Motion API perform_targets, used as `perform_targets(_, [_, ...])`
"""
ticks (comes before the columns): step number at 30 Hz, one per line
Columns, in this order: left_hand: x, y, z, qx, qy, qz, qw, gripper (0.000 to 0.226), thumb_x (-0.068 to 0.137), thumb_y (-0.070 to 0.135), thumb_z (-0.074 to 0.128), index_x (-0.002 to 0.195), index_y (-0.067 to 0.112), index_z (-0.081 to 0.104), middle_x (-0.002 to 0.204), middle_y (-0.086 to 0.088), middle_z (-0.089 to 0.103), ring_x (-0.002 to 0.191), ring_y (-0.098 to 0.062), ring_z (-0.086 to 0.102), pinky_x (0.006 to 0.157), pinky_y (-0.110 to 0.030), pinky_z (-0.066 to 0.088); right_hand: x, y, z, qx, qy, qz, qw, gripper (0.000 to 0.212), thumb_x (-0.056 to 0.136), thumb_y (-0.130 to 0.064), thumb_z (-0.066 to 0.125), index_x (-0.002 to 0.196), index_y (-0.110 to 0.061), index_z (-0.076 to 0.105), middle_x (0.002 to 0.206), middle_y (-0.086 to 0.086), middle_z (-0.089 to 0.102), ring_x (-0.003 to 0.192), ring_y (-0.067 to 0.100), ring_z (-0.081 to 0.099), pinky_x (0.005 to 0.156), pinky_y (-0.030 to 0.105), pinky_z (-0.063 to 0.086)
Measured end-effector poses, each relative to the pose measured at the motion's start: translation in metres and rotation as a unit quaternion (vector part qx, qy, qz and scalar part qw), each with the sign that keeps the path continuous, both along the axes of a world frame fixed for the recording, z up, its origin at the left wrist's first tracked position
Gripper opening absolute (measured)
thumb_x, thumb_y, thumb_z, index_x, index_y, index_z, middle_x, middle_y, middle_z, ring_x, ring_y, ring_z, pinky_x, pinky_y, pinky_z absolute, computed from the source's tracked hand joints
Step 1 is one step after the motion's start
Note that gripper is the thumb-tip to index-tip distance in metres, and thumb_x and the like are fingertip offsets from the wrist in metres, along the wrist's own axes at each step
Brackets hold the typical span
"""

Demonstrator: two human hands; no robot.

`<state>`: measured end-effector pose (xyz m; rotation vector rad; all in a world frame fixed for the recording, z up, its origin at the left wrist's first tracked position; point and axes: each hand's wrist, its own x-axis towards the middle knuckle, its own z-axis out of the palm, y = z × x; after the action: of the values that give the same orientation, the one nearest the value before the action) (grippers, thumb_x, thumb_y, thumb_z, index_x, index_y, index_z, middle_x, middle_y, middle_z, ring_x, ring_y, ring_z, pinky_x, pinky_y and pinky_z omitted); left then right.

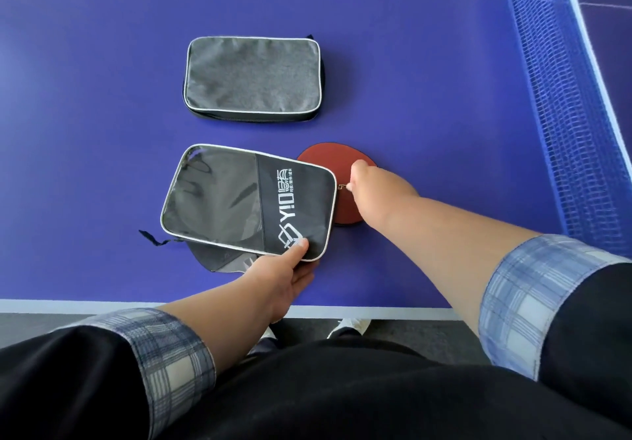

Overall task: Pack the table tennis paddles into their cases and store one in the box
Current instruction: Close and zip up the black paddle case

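Basically gripping black-and-clear, silver-piped rectangular case [239, 200] by its near corner with left hand [284, 276], pinching its metal zipper pull [342, 186] with right hand [372, 182], over round red-rubber paddle [326, 159] lying on purple table [444, 97].

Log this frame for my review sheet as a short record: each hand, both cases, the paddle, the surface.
left hand: grips the near right corner of the black YIO case, thumb on top
right hand: pinches the zipper pull at that case's right edge
red paddle: flat on the table, partly hidden by the black YIO case
grey case: farther back, apart, untouched
surface: purple table tennis table, net at right
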<state>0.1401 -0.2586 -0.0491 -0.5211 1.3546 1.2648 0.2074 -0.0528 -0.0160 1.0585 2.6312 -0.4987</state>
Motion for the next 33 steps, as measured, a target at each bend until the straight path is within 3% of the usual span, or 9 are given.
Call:
perform_targets(5, [0.0,-0.004,0.009,-0.002,-0.007,0.002,1.0,0.038,0.09,0.028,0.071,0.123,0.01,0.063,0.101,-0.004,0.077,0.087,-0.019,0.074,0.079,-0.033,0.055,-0.018,0.011,-0.001,-0.095,0.062,0.06,0.992,0.012,0.1,-0.022,0.045,0.089,-0.022,0.047,0.096,0.0,0.058,0.085,0.023,0.054,0.069,0.037,0.043])
perform_targets(9, [-0.01,0.005,0.014,0.008,-0.049,0.102,0.994,0.045,0.085,0.039,0.076,0.12,0.012,0.066,0.107,-0.006,0.077,0.093,-0.023,0.074,0.087,-0.037,0.057,-0.027,0.013,-0.01,-0.148,0.105,0.007,0.983,0.011,0.1,-0.026,0.048,0.09,-0.022,0.051,0.09,-0.003,0.062,0.082,0.019,0.056,0.067,0.033,0.042])
perform_targets(14, [-0.016,0.011,0.009,-0.011,-0.028,0.184,0.983,0.047,0.081,0.036,0.08,0.116,0.009,0.067,0.1,-0.009,0.078,0.081,-0.027,0.076,0.079,-0.043,0.06,-0.014,0.004,-0.012,-0.168,0.146,-0.083,0.971,0.02,0.099,-0.027,0.049,0.079,-0.029,0.049,0.081,-0.012,0.058,0.074,0.004,0.052,0.058,0.019,0.034])
perform_targets(18, [-0.027,-0.004,0.003,-0.088,0.023,0.189,0.978,0.06,0.07,0.034,0.088,0.119,0.014,0.06,0.106,-0.008,0.074,0.076,-0.026,0.077,0.065,-0.04,0.061,0.004,-0.023,-0.012,-0.2,0.171,-0.141,0.955,0.015,0.099,-0.032,0.048,0.084,-0.03,0.052,0.087,-0.011,0.063,0.078,0.005,0.059,0.061,0.025,0.044])
perform_targets(22, [-0.039,-0.031,0.004,-0.119,0.069,0.151,0.979,0.063,0.058,0.037,0.091,0.105,0.021,0.051,0.1,-0.008,0.072,0.066,-0.023,0.076,0.064,-0.044,0.063,0.019,-0.053,-0.017,-0.257,0.213,-0.171,0.927,0.013,0.1,-0.029,0.05,0.088,-0.028,0.054,0.091,-0.009,0.067,0.086,0.012,0.067,0.071,0.027,0.051])
perform_targets(25, [-0.05,-0.048,0.005,-0.098,0.096,0.119,0.983,0.064,0.063,0.033,0.091,0.112,0.022,0.051,0.101,-0.006,0.074,0.074,-0.022,0.077,0.066,-0.038,0.061,0.021,-0.074,-0.021,-0.321,0.238,-0.205,0.893,0.016,0.101,-0.023,0.049,0.086,-0.024,0.055,0.102,-0.016,0.067,0.09,0.016,0.068,0.075,0.021,0.055])
perform_targets(27, [-0.062,-0.055,0.006,-0.088,0.109,0.083,0.987,0.062,0.067,0.032,0.09,0.114,0.022,0.052,0.101,-0.005,0.076,0.079,-0.023,0.077,0.068,-0.037,0.061,0.018,-0.083,-0.021,-0.339,0.25,-0.224,0.879,0.018,0.102,-0.02,0.049,0.084,-0.023,0.054,0.108,-0.012,0.067,0.089,0.012,0.069,0.07,0.015,0.054])
perform_targets(29, [-0.081,-0.058,0.012,-0.095,0.142,0.028,0.985,0.057,0.068,0.034,0.09,0.11,0.021,0.054,0.101,-0.005,0.075,0.077,-0.02,0.077,0.063,-0.033,0.06,0.016,-0.087,-0.018,-0.337,0.251,-0.222,0.88,0.018,0.102,-0.019,0.049,0.085,-0.023,0.054,0.102,-0.007,0.069,0.085,0.006,0.07,0.069,0.014,0.053])
perform_targets(33, [-0.122,-0.061,0.024,-0.157,0.264,-0.123,0.944,0.065,0.067,0.046,0.087,0.116,0.02,0.055,0.1,0.001,0.069,0.084,-0.017,0.071,0.063,-0.03,0.055,0.018,-0.102,-0.018,-0.338,0.192,-0.16,0.907,0.013,0.099,-0.027,0.05,0.087,-0.028,0.056,0.093,-0.007,0.069,0.091,0.011,0.068,0.083,0.033,0.056])
